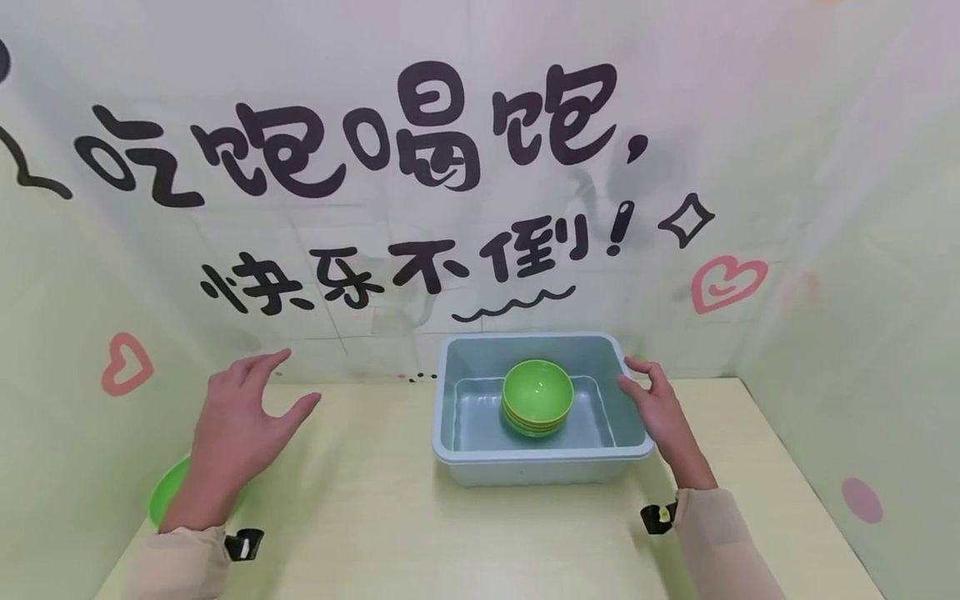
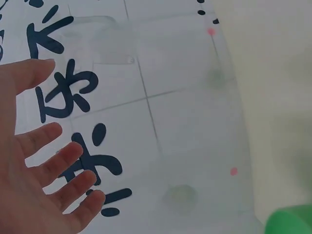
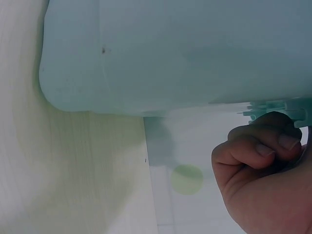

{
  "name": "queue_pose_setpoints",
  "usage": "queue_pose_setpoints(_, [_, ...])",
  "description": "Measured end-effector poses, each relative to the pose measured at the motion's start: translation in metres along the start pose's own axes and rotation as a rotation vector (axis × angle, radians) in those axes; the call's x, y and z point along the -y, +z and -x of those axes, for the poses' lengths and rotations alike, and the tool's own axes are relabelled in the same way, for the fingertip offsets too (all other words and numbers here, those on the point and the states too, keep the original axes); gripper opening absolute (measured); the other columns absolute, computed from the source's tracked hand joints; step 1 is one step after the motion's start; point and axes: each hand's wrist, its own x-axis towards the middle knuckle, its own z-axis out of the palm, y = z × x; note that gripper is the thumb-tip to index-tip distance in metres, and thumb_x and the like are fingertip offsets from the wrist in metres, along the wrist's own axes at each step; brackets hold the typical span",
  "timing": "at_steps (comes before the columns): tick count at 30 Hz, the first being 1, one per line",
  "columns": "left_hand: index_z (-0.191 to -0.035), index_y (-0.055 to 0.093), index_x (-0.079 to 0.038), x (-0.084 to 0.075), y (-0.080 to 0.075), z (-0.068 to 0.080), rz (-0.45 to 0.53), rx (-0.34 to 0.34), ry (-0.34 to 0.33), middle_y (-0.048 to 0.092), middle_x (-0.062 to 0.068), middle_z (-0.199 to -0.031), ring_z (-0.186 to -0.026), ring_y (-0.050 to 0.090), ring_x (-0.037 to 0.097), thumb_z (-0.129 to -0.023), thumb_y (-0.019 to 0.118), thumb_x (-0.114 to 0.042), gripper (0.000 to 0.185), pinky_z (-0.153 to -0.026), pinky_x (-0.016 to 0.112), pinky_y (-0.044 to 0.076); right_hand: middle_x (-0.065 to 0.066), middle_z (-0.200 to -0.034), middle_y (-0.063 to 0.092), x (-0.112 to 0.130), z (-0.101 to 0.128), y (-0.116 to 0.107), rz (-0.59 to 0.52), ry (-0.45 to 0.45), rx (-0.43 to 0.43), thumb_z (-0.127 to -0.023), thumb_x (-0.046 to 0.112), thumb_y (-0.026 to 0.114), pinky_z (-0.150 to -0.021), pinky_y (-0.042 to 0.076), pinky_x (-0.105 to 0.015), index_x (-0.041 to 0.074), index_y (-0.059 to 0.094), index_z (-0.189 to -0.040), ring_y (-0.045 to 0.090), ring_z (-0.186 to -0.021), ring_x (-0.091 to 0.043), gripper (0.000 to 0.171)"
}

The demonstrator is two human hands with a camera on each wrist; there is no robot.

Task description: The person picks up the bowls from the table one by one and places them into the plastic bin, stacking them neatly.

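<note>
Under tub (image 3: pixel 185 53) rim – curled right hand (image 3: pixel 263 165)

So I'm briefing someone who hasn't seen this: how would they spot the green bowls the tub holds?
On the pale wooden table, find the grey-blue plastic tub against the lettered wall, its right rim gripped by the right hand. The stack of green bowls sits inside it, unlike the lone green bowl at the table's left edge.
</note>
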Motion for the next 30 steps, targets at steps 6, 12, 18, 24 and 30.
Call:
queue_pose_setpoints(6, [-0.147,0.049,-0.003,0.031,0.002,0.015,-0.050,0.035,-0.071,0.047,0.031,-0.141,-0.121,0.037,0.059,-0.087,0.075,-0.044,0.077,-0.095,0.066,0.034,-0.016,-0.165,0.033,0.001,0.000,-0.001,-0.004,0.009,-0.002,-0.107,0.039,0.050,-0.095,0.054,-0.039,0.012,0.033,-0.155,0.060,-0.125,-0.039,0.057])
queue_pose_setpoints(12, [-0.149,0.044,0.000,0.061,0.009,0.034,-0.098,0.050,-0.124,0.043,0.035,-0.143,-0.124,0.033,0.062,-0.084,0.076,-0.047,0.086,-0.102,0.066,0.027,-0.017,-0.164,0.035,0.000,0.000,0.000,-0.014,0.014,0.001,-0.107,0.039,0.050,-0.096,0.055,-0.041,0.012,0.034,-0.154,0.061,-0.125,-0.039,0.058])
queue_pose_setpoints(18, [-0.155,0.036,-0.002,0.085,0.011,0.047,-0.151,0.124,-0.192,0.034,0.039,-0.146,-0.126,0.029,0.064,-0.086,0.071,-0.059,0.096,-0.102,0.069,0.024,-0.019,-0.161,0.037,-0.001,0.000,0.000,-0.011,0.015,0.000,-0.107,0.039,0.050,-0.091,0.055,-0.037,0.012,0.034,-0.154,0.062,-0.122,-0.038,0.057])
queue_pose_setpoints(24, [-0.154,0.034,0.000,0.102,0.014,0.056,-0.187,0.193,-0.241,0.030,0.042,-0.147,-0.128,0.027,0.064,-0.085,0.067,-0.067,0.102,-0.102,0.070,0.022,-0.016,-0.164,0.035,-0.001,-0.001,-0.001,-0.009,0.007,-0.005,-0.107,0.038,0.051,-0.086,0.054,-0.029,0.011,0.035,-0.154,0.063,-0.118,-0.033,0.057])
queue_pose_setpoints(30, [-0.154,0.031,0.003,0.121,0.018,0.064,-0.204,0.239,-0.316,0.027,0.047,-0.145,-0.131,0.024,0.064,-0.083,0.066,-0.072,0.109,-0.101,0.072,0.022,-0.017,-0.163,0.035,-0.001,-0.001,0.000,-0.025,0.007,-0.001,-0.107,0.036,0.050,-0.091,0.055,-0.034,0.011,0.034,-0.154,0.062,-0.121,-0.037,0.056])
